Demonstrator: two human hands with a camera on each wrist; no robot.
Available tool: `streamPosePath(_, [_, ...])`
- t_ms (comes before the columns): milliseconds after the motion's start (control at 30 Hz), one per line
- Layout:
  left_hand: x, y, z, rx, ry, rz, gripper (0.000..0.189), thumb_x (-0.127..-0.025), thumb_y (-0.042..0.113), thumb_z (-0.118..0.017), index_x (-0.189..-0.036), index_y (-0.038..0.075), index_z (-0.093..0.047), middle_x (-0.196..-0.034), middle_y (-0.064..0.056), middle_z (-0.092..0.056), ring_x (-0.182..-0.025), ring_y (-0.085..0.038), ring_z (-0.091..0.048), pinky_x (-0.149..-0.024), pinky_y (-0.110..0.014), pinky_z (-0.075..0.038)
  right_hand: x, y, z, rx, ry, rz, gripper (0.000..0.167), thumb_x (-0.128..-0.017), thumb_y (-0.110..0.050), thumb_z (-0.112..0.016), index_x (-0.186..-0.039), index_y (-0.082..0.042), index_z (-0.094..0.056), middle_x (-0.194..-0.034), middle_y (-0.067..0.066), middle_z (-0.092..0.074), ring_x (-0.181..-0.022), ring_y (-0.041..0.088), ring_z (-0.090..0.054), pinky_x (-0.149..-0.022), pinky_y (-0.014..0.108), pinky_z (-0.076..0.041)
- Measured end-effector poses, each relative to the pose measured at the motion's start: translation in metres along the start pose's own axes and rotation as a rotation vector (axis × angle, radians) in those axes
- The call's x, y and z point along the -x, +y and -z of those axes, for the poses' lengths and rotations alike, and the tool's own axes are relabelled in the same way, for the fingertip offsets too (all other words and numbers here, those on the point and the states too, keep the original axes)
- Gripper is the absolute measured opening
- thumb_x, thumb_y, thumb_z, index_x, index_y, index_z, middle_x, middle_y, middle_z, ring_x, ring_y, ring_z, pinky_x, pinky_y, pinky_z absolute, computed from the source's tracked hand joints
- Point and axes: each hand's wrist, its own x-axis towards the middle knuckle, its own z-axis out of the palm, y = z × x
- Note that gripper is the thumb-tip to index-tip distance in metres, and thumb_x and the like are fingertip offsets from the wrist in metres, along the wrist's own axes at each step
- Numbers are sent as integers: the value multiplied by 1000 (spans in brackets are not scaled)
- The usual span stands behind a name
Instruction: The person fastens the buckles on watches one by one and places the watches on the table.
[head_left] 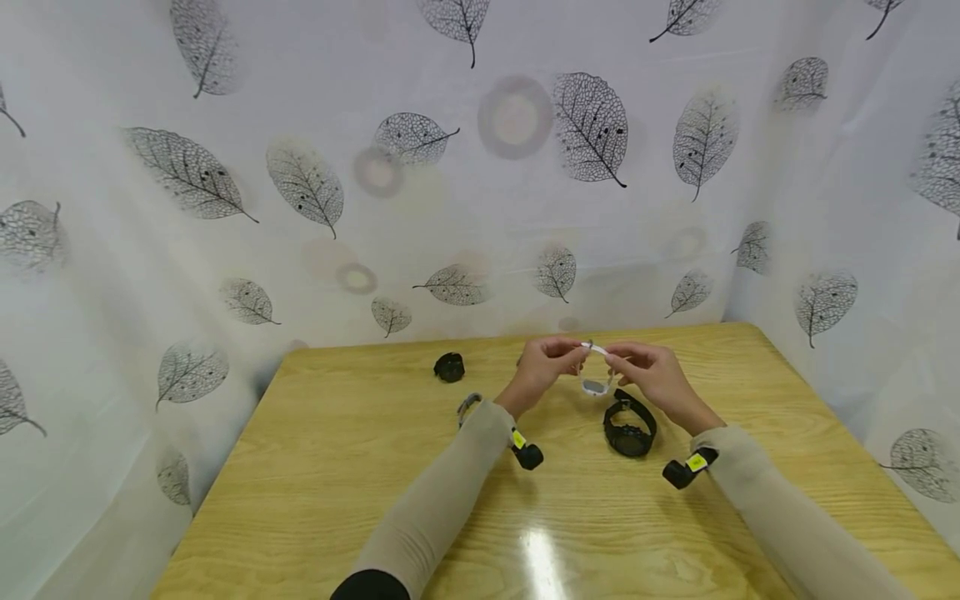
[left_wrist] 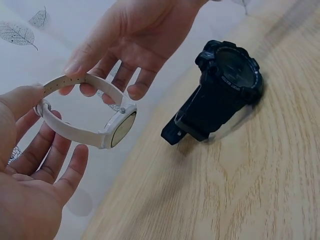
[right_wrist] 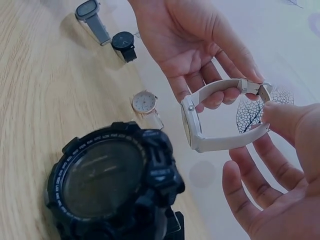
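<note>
A white wristwatch (head_left: 595, 387) hangs between both hands, its strap joined in a loop and its face at the lower end in the head view. My left hand (head_left: 546, 371) pinches the strap at the metal buckle (right_wrist: 250, 86) between thumb and fingers. On the other side, my right hand (head_left: 656, 379) pinches the strap near its tip, thumb against the band. The remaining fingers of both hands are spread loosely below the strap. Just below the right hand, a large black digital watch (head_left: 630, 437) rests on the table with its strap curved up.
On the wooden table (head_left: 360, 467), a small black watch (head_left: 449, 367) lies toward the back. A grey watch (head_left: 468, 408) sits beside the left sleeve. One round white-faced watch (right_wrist: 145, 102) is mostly hidden behind the left hand in the head view. A leaf-patterned curtain (head_left: 450, 217) hangs behind.
</note>
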Motion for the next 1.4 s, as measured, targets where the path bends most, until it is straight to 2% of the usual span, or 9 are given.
streamPosePath(200, [1, 3, 1, -3, -5, -17, 18, -94, 22, -79, -104, 7, -80, -86, -11, -73, -71, -16, -66, -77, -36, -62, -4, -5, -4, 13, 0, 20, 37, -104, -27, -65, -129, -1, -69, -114, 10, -71, -90, 21, -69, -76, 34, -63])
streamPosePath(400, [3, 5, 0, -39, -30, -28, 19, -95, 28, -78, -98, 9, -80, -80, -7, -71, -72, -17, -65, -84, -49, -60, -8, -9, -8, 23, -4, 14, 37, -103, -32, -66, -127, -4, -71, -117, 17, -71, -88, 21, -69, -78, 42, -63])
streamPosePath(600, [4, 4, 0, 9, 1, -38, 18, -95, 25, -77, -100, 7, -80, -83, -16, -69, -70, -16, -64, -79, -37, -62, -7, -10, -12, 24, 17, -1, 38, -102, -32, -66, -127, -3, -71, -121, 24, -69, -89, 24, -69, -76, 38, -63])
streamPosePath(733, [5, 6, 1, 34, 4, -45, 27, -97, 24, -75, -107, -1, -77, -85, -10, -70, -73, -14, -64, -79, -34, -62, -7, -10, -13, -1, 0, -11, 40, -102, -32, -67, -130, -3, -68, -115, 19, -72, -95, 32, -68, -75, 36, -62])
streamPosePath(833, [6, 9, 3, 50, 4, -52, 30, -98, 24, -74, -110, -3, -75, -86, -8, -71, -75, -13, -64, -82, -34, -61, -5, -8, -12, -21, -50, -33, 41, -103, -31, -67, -133, -3, -65, -110, 11, -73, -98, 38, -66, -78, 42, -62])
streamPosePath(967, [5, 10, 7, 63, 0, -64, 29, -97, 24, -74, -109, -2, -75, -92, -20, -70, -78, -14, -66, -84, -35, -61, -3, -4, -12, -56, -92, -62, 40, -103, -31, -67, -133, -5, -63, -110, 7, -72, -97, 37, -65, -80, 49, -61])
streamPosePath(1067, [4, 9, 10, 69, -2, -77, 27, -98, 22, -74, -108, -3, -75, -100, -31, -67, -79, -14, -67, -83, -35, -62, -2, -2, -13, -88, -66, -77, 40, -102, -33, -68, -132, -7, -64, -109, 5, -72, -92, 31, -65, -79, 48, -61])
streamPosePath(1133, [5, 8, 12, 78, -3, -81, 26, -98, 21, -74, -107, -4, -75, -101, -33, -67, -79, -15, -67, -81, -35, -62, -3, -1, -14, -95, -47, -68, 40, -102, -33, -68, -132, -7, -65, -108, 5, -73, -90, 31, -65, -78, 46, -61])
streamPosePath(1400, [7, 6, 13, 88, -14, -80, 25, -97, 17, -74, -110, -4, -74, -89, -4, -73, -81, -15, -68, -79, -34, -62, -1, -3, -20, -50, -18, -28, 38, -102, -33, -67, -131, -7, -67, -106, 6, -72, -87, 39, -66, -74, 46, -62])
